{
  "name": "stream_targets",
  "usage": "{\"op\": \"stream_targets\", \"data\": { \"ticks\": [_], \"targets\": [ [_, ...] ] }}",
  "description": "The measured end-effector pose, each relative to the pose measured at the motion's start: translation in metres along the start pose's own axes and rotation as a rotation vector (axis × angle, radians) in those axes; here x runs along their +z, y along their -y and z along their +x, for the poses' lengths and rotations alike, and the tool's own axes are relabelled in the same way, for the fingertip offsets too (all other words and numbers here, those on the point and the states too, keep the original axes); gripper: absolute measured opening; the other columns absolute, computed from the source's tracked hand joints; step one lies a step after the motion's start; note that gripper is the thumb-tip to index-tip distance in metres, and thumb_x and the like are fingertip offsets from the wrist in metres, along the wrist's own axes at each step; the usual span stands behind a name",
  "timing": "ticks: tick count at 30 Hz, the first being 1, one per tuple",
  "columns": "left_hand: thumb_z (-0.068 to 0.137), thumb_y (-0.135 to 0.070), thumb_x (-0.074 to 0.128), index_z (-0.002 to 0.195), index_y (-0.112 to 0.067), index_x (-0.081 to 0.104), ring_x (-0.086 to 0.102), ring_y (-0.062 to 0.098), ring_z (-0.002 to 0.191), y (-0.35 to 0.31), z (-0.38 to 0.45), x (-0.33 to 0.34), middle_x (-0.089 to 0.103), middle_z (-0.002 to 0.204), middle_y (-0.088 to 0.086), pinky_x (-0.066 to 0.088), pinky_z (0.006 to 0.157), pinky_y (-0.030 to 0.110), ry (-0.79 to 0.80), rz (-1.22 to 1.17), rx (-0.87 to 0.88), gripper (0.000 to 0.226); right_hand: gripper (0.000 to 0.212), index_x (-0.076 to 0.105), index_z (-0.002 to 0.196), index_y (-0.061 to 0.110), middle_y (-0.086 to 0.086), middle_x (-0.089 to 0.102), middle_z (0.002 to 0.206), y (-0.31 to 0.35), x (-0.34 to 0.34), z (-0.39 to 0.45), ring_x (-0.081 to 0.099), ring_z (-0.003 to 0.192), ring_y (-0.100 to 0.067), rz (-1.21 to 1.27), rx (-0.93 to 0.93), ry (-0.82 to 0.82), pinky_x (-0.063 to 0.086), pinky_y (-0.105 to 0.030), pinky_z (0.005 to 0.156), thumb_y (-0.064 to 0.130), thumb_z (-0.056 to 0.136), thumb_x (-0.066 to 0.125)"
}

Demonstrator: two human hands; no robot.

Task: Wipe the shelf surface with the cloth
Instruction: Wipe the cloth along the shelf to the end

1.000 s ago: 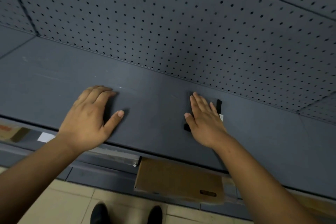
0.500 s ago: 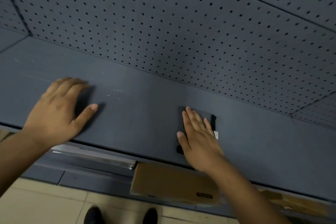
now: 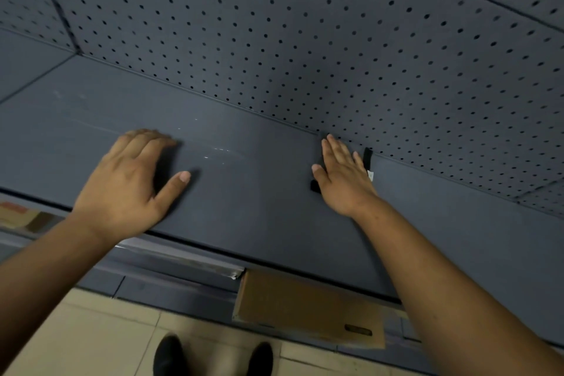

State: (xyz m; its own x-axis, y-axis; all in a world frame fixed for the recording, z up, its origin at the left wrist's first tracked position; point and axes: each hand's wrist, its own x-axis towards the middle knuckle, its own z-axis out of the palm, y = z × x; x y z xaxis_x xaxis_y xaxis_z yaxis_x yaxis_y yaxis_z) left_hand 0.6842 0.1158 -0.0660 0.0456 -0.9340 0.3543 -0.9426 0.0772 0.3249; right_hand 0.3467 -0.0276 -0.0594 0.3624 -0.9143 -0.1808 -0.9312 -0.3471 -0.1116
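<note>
The grey shelf (image 3: 259,192) is the landmark for all places here. At its far left edge a seam runs across the surface, and below its front edge on that side a brown cardboard piece (image 3: 21,217) shows, partly blurred. The left hand (image 3: 128,183) rests flat on the shelf, near the front edge, with the fingers together and only loosely bent and the thumb spread out to the side; it holds nothing. Just beyond this hand some small bright scratch marks (image 3: 219,152) lie on the shelf surface. Under the shelf front edge, near the middle, a flat cardboard box (image 3: 305,311) leans, and below it two black shoes (image 3: 210,357) stand on the beige tiled floor (image 3: 76,336). To the right, the right hand (image 3: 343,177) presses with straight fingers on the black cloth (image 3: 367,157), which lies at the back of the shelf, touching the grey pegboard wall (image 3: 305,40). Most of the cloth is hidden under the palm; a white tag (image 3: 370,175) shows at its right side
</note>
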Motion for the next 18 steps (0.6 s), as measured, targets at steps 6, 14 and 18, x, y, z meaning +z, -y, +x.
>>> {"op": "stream_targets", "data": {
  "ticks": [6, 14, 18],
  "targets": [
    [0.095, -0.059, 0.041, 0.131, 0.001, 0.061, 0.051, 0.044, 0.132, 0.002, -0.002, 0.002, 0.062, 0.132, 0.025, 0.037, 0.117, 0.052, -0.013, -0.028, 0.007, 0.072, 0.069, -0.014, 0.157, 0.021, 0.007, -0.022, 0.164, 0.019, 0.012, -0.068, -0.024, 0.148, -0.006, 0.014, -0.027, 0.013, -0.013, -0.036, 0.121, 0.054, 0.099, 0.004],
    [0.097, -0.062, 0.039, 0.132, -0.002, 0.059, 0.052, 0.044, 0.131, 0.009, -0.003, 0.007, 0.062, 0.134, 0.022, 0.038, 0.116, 0.054, 0.001, -0.027, 0.033, 0.073, 0.069, -0.020, 0.155, 0.025, 0.012, -0.030, 0.161, 0.046, 0.024, -0.132, -0.032, 0.143, -0.001, 0.008, -0.059, 0.001, -0.013, -0.036, 0.121, 0.057, 0.097, -0.001],
    [0.096, -0.062, 0.039, 0.134, -0.002, 0.058, 0.051, 0.044, 0.133, 0.010, -0.003, 0.008, 0.061, 0.136, 0.022, 0.037, 0.117, 0.054, 0.020, -0.029, 0.018, 0.074, 0.068, -0.016, 0.156, 0.025, 0.011, -0.025, 0.163, 0.046, 0.023, -0.114, -0.030, 0.144, -0.001, 0.007, -0.046, -0.013, -0.012, -0.037, 0.122, 0.056, 0.099, 0.001]
  ]
}}
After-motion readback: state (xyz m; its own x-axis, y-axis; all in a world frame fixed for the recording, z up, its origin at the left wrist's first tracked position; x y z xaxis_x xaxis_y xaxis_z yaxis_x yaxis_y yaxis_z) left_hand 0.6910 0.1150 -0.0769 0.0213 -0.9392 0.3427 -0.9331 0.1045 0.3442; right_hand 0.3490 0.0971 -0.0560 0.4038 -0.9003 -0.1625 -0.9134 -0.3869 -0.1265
